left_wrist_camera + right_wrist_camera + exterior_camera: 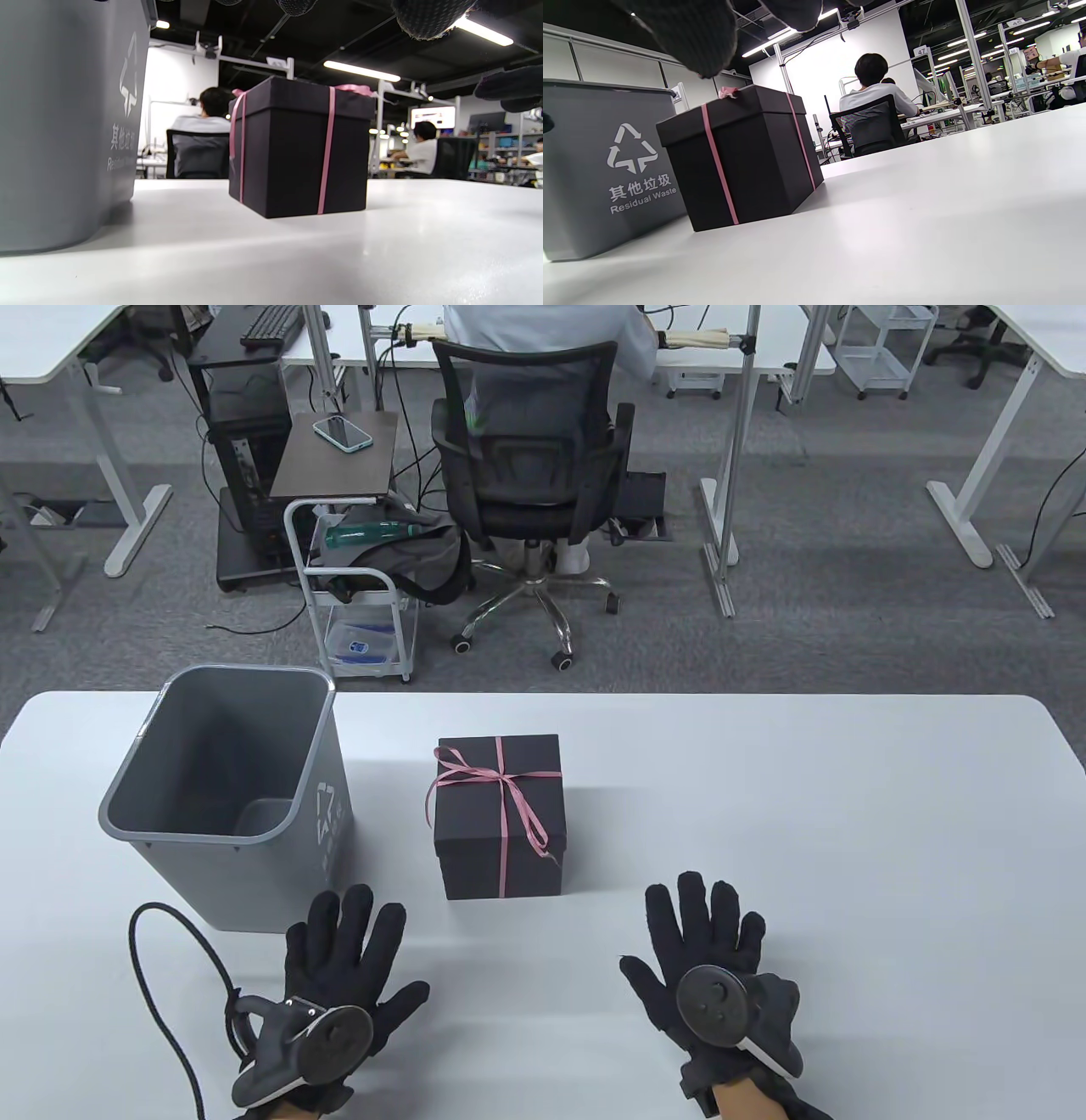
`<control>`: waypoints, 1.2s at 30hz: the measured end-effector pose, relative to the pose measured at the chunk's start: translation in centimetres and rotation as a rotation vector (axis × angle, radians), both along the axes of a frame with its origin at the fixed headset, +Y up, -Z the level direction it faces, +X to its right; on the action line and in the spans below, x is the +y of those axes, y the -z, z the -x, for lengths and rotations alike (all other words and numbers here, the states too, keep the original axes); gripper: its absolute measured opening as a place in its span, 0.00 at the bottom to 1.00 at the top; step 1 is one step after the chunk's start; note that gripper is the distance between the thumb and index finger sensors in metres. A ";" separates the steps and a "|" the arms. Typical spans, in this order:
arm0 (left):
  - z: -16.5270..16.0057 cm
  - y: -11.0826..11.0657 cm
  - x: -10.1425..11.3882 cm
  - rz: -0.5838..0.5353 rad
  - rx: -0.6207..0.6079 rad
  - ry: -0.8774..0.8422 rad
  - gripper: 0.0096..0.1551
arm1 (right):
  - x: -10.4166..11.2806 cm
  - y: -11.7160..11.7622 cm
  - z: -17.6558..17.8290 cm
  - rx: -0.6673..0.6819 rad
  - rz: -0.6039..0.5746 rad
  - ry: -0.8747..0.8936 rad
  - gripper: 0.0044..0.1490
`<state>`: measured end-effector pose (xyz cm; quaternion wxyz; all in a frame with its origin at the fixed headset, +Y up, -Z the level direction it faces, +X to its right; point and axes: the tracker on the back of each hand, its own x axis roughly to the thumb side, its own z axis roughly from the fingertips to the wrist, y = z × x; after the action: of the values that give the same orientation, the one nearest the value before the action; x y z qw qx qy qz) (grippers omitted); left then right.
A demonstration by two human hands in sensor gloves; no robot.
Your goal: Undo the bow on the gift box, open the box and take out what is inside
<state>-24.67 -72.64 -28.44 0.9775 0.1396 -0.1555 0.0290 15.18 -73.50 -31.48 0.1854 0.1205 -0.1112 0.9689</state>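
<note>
A black gift box [501,823] stands mid-table, lid on, with a pink ribbon [506,780] crossed over it and tied in a bow on top. The box [297,148] also fills the middle of the left wrist view, and the box [742,156] sits left of centre in the right wrist view. My left hand [344,963] lies flat near the front edge, fingers spread, holding nothing, left of and nearer than the box. My right hand [708,950] lies flat too, fingers spread, empty, to the box's near right. Neither hand touches the box.
A grey waste bin [225,793] stands on the table just left of the box, close to my left hand. A black cable [178,950] loops from my left wrist. Beyond the table's far edge [679,695], a person sits in an office chair [530,466].
</note>
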 end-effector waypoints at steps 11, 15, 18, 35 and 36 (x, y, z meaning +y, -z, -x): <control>-0.3 -0.4 -0.1 -0.018 0.026 0.064 0.52 | 0.1 -0.2 -0.2 0.005 -0.038 -0.004 0.53; -0.2 -0.3 -0.2 -0.011 0.040 0.075 0.51 | 0.2 -0.1 -0.3 0.005 -0.036 0.007 0.54; -0.1 -0.3 -0.2 -0.009 0.040 0.066 0.51 | 0.7 0.0 0.0 0.017 -0.049 0.018 0.55; -0.1 0.4 -0.4 0.076 0.002 -0.024 0.51 | 4.5 9.2 9.0 0.111 0.055 0.011 0.55; -0.1 0.4 -0.4 0.075 0.001 -0.027 0.51 | 4.5 9.6 9.4 0.118 0.063 0.033 0.56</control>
<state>-24.57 -73.06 -28.83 0.9816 0.1051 -0.1519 0.0479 5.76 -68.99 -41.12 0.2111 0.1694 -0.0713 0.9600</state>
